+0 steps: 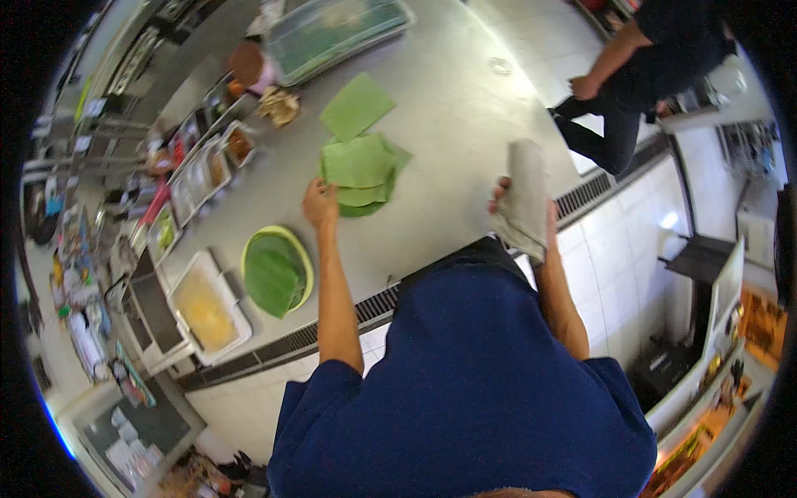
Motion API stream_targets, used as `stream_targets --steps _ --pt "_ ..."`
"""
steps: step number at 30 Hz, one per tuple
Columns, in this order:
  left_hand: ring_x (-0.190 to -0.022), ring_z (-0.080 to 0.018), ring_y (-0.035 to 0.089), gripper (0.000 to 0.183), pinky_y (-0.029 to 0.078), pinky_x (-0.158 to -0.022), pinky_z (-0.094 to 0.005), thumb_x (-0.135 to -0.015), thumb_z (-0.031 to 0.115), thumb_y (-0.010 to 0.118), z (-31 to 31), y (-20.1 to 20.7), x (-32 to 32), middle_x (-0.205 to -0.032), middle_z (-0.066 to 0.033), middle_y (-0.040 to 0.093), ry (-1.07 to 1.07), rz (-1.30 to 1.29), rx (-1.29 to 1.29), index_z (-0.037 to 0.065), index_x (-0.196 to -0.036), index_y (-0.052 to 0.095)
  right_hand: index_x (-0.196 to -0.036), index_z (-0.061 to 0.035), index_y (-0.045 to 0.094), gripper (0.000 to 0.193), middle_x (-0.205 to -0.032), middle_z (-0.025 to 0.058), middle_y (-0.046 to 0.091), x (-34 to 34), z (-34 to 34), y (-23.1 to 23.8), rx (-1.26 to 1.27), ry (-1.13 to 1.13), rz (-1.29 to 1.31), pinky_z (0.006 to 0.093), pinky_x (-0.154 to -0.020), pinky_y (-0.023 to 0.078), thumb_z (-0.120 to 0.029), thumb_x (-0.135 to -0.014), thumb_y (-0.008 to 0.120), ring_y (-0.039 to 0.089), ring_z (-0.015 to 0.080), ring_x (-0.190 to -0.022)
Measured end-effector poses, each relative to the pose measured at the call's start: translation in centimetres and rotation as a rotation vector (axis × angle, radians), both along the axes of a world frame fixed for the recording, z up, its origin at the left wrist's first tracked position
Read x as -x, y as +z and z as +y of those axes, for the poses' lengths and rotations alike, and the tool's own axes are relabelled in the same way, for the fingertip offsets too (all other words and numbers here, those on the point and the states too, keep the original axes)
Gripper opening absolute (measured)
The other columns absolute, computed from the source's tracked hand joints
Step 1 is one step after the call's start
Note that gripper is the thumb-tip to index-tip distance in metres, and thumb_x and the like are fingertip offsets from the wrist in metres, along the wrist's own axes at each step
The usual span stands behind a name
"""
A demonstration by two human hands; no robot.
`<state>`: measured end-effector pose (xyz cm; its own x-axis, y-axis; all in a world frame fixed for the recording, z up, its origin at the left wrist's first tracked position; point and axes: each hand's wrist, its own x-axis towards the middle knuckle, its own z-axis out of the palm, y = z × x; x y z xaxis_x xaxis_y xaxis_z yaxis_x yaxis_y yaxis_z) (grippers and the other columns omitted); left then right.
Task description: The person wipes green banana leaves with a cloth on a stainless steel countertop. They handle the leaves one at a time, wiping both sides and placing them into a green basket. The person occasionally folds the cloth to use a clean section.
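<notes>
Cut pieces of green leaf, which look like banana leaf, lie in an overlapping stack (361, 170) on the metal table. Another squarish leaf piece (357, 105) lies just beyond them. My left hand (320, 202) is at the stack's left edge, its fingers closed on the rim of a leaf piece. In my right hand (549, 228) is a folded beige-grey cloth (525, 195), held up over the table's right front edge with the fingers wrapped around it. Left of my forearm stands a yellow-green bowl (309, 286) with a larger dark green leaf (272, 272) in it.
A white tray (238, 330) of yellowish food sits at the left front corner. Small containers (199, 178) of ingredients line the left side, near a crumpled brown item (278, 106). A lidded clear tub (336, 37) stands at the back. Across the right corner is another person (623, 75) in dark clothes.
</notes>
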<state>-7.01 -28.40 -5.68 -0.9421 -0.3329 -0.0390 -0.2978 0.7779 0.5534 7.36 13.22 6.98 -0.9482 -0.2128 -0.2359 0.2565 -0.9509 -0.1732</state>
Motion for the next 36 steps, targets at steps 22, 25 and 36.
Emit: stream_targets --steps 22,25,36 --pt "-0.072 -0.0298 0.066 0.022 0.051 -0.068 -0.0405 -0.091 0.025 0.072 -2.1 8.9 4.6 -0.08 -0.011 0.069 -0.016 0.271 0.045 0.005 -0.091 0.064 -0.119 0.0093 0.053 0.072 -0.102 0.0209 0.062 -1.1 4.0 -1.1 -0.096 -0.216 -0.212 0.047 -0.086 0.055 -0.06 -0.101 0.042 0.063 0.0353 -0.093" --pt "-0.07 -0.0289 0.065 0.02 0.049 -0.066 -0.0398 -0.094 0.023 0.069 -4.6 10.6 5.3 -0.078 -0.0126 0.068 -0.035 0.369 0.027 0.003 -0.093 0.064 -0.119 0.0094 0.053 0.073 -0.102 0.0216 0.061 -1.1 4.4 -1.9 -0.123 -0.141 -0.105 0.0461 -0.085 0.056 -0.06 -0.102 0.041 0.063 0.0355 -0.093" --pt "-0.067 -0.025 0.065 0.015 0.049 -0.064 -0.0374 -0.098 0.02 0.063 2.4 16.8 2.2 -0.076 -0.0125 0.067 -0.063 0.517 -0.008 0.005 -0.096 0.065 -0.123 0.0082 0.052 0.071 -0.104 0.0233 0.062 -0.4 5.4 -2.1 -0.101 -0.167 -0.161 0.0505 -0.092 0.054 -0.059 -0.102 0.038 0.063 0.0364 -0.095"
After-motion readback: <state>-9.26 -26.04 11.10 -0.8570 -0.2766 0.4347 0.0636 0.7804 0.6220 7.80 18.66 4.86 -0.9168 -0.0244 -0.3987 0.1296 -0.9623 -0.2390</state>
